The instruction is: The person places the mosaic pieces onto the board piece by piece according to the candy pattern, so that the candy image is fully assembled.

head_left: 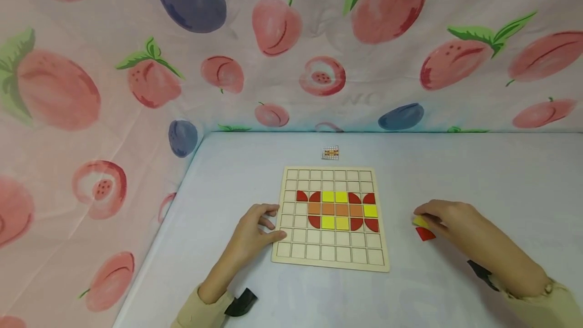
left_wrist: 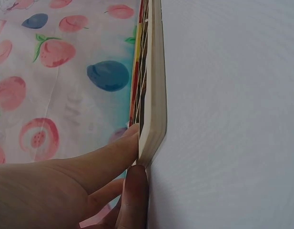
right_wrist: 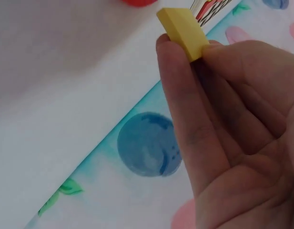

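A square wooden grid board [head_left: 328, 242] lies on the table, with red quarter-round, yellow and orange tiles set in its middle rows. My left hand [head_left: 252, 229] rests at the board's left edge, thumb and fingertips touching it; in the left wrist view the fingers [left_wrist: 108, 152] meet the board's side [left_wrist: 157, 95]. Off to the right of the board, my right hand [head_left: 448, 219] pinches a yellow tile [right_wrist: 184, 31] between thumb and fingers. Just below that tile in the head view, a red quarter-round tile [head_left: 425, 234] lies on the table.
A small printed pattern card [head_left: 330, 153] lies behind the board. Fruit-patterned cloth [head_left: 291, 75] hangs at the back and left of the white table [head_left: 227, 176]. Black straps [head_left: 241, 302] show near the sleeves.
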Tool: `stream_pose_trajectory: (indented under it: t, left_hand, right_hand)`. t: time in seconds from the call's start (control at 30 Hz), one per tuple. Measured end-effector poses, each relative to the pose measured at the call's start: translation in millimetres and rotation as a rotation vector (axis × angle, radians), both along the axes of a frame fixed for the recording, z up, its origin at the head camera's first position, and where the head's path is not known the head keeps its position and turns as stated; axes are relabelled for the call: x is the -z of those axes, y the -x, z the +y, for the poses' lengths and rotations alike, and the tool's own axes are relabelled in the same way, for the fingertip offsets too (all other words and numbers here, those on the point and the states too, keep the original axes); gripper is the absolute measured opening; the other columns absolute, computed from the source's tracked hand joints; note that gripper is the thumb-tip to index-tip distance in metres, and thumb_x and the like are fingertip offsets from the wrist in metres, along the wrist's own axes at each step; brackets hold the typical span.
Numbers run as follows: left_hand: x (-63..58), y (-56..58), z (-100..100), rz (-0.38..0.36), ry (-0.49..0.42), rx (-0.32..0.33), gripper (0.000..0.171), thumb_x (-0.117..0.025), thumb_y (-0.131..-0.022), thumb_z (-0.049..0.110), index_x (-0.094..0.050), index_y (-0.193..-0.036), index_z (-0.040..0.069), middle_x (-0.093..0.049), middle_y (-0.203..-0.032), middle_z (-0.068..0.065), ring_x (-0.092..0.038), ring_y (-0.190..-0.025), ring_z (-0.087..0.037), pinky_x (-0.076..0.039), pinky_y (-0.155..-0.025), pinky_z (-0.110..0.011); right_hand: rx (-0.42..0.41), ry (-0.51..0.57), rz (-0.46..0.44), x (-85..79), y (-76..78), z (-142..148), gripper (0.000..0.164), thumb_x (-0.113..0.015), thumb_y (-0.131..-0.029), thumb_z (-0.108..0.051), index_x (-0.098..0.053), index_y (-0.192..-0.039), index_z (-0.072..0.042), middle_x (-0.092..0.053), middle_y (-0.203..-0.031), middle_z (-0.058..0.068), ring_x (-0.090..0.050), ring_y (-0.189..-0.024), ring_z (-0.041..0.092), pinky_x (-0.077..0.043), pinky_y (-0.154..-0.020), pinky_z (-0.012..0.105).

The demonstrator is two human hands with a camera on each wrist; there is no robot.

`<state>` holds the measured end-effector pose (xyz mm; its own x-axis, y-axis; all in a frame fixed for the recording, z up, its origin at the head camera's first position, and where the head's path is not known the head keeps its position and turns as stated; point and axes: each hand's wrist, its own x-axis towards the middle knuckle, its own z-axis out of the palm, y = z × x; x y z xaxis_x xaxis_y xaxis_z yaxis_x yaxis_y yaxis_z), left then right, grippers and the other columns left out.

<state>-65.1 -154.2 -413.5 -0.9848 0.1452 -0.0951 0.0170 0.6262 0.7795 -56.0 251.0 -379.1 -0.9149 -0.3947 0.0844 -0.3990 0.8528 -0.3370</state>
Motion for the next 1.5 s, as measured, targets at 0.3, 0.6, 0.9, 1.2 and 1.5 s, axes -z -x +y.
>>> stream_pose_trajectory:
  t: [0.3,0.6,0.9,1.2,1.5]
  left_hand:
    - [1.7,1.3,-0.5,0.008,-0.005,0.003,0.057,-0.086,-0.076,0.011,-0.062,-0.128,0.006,-0.06,-0.113,-0.005,-0.058,-0.089,-0.014,-0.051,-0.072,-0.023]
    - [0.6,0.4,0.3,-0.008,0.002,-0.012,0.058,-0.086,-0.076,0.011,-0.062,-0.129,0.008,-0.061,-0.113,-0.004,-0.058,-0.088,-0.013,-0.051,-0.073,-0.023]
    - [-0.1,-0.4,-0.1,-0.009,-0.003,-0.007,0.058,-0.086,-0.077,0.01,-0.062,-0.129,0.007,-0.06,-0.114,-0.004,-0.058,-0.089,-0.014,-0.051,-0.072,-0.023]
    - [-1.1,-0.3,0.6,0.001,0.008,-0.003,0.058,-0.085,-0.077,0.011,-0.061,-0.13,0.007,-0.06,-0.115,-0.004,-0.058,-0.09,-0.013,-0.051,-0.072,-0.024]
    - [-0.1,-0.9,0.8,0.0,0.01,-0.006,0.058,-0.085,-0.077,0.011,-0.061,-0.13,0.007,-0.06,-0.115,-0.004,-0.058,-0.089,-0.014,-0.05,-0.072,-0.025]
  right_hand:
    - [-0.02,-0.024,-0.01,-6.1,4.5,-21.0,0.022,-0.081,-0.078,-0.003,-0.074,-0.099,-0.004,-0.073,-0.091,0.002,-0.067,-0.08,0.017,-0.059,-0.071,0.035]
    - [-0.094,0.026,-0.009,-12.3,9.1,-36.7,0.021,-0.078,-0.082,-0.001,-0.074,-0.102,-0.005,-0.07,-0.089,-0.001,-0.053,-0.065,0.006,-0.048,-0.052,0.02]
    - [-0.173,0.021,0.081,-16.1,13.4,-54.7,0.023,-0.078,-0.081,0.001,-0.076,-0.102,-0.005,-0.073,-0.097,0.001,-0.07,-0.094,0.022,-0.058,-0.08,0.037]
    - [-0.205,0.013,0.102,-19.1,18.7,-74.5,0.024,-0.079,-0.079,0.002,-0.075,-0.103,-0.004,-0.073,-0.099,0.003,-0.07,-0.096,0.023,-0.058,-0.083,0.038]
    - [-0.226,0.022,0.098,-17.8,20.6,-88.0,0.024,-0.08,-0.079,0.001,-0.075,-0.102,-0.004,-0.072,-0.095,0.003,-0.069,-0.091,0.02,-0.058,-0.082,0.036]
